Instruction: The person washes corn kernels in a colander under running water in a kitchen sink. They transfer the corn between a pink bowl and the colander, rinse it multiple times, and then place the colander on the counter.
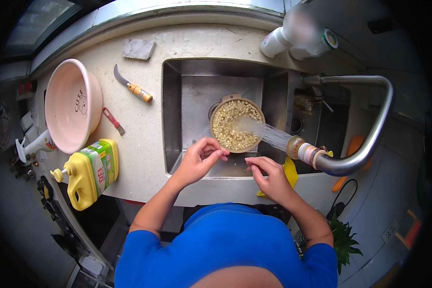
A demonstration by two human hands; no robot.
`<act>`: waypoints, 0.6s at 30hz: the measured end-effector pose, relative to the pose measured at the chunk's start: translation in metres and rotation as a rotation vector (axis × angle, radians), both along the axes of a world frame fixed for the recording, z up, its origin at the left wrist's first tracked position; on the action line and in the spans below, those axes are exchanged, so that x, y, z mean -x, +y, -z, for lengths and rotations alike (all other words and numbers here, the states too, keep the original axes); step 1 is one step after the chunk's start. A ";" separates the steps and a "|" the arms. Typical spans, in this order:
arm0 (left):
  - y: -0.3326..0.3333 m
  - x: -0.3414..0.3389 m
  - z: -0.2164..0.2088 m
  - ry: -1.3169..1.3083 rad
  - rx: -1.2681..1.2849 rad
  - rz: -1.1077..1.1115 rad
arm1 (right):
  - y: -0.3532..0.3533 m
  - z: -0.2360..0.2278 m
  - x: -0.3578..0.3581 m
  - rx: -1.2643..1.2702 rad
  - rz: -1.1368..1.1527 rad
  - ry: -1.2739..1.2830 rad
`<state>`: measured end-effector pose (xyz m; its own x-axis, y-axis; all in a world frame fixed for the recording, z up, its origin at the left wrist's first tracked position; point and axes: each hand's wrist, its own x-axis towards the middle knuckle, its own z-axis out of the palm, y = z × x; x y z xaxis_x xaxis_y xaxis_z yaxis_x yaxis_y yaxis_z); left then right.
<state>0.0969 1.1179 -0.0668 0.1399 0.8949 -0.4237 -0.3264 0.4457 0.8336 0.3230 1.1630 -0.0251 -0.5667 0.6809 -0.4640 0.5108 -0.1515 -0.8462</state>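
Observation:
A round tan-rimmed bowl point(262, 120) stands in the steel sink point(193, 96), filled with water and pale yellow kernels point(225, 122) that look like corn. Water from the faucet point(355, 163) sprays into it through a wrapped nozzle point(305, 152). My left hand point(202, 157) is just in front of the bowl, fingers curled in against the thumb; anything inside them is too small to make out. My right hand point(270, 176) hovers over the sink's near edge, fingers bent toward the left hand, the thumb a little apart. Tiny bits show by its fingertips.
Left of the sink lie a curved knife point(133, 85) and a small red-handled tool point(113, 121). Beyond them are a pink basin point(67, 103) and a yellow pump jug point(92, 173). White bottles point(276, 42) stand behind the faucet. A yellow cloth point(290, 172) hangs near my right hand.

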 end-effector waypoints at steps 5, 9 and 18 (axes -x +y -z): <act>-0.013 0.019 0.084 0.421 0.216 -0.021 | 0.011 0.067 -0.071 -0.217 0.247 -0.194; -0.019 0.016 0.103 0.376 0.256 -0.029 | 0.074 0.087 -0.131 -0.215 0.889 -0.215; -0.020 0.016 0.096 0.372 0.226 -0.012 | 0.167 0.048 -0.125 -0.503 0.597 -0.488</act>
<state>0.0809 1.0984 -0.1631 -0.0691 0.7746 -0.6287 -0.0283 0.6285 0.7773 0.4475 1.3296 -0.0735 0.1246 0.9837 -0.1296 0.7837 -0.1776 -0.5952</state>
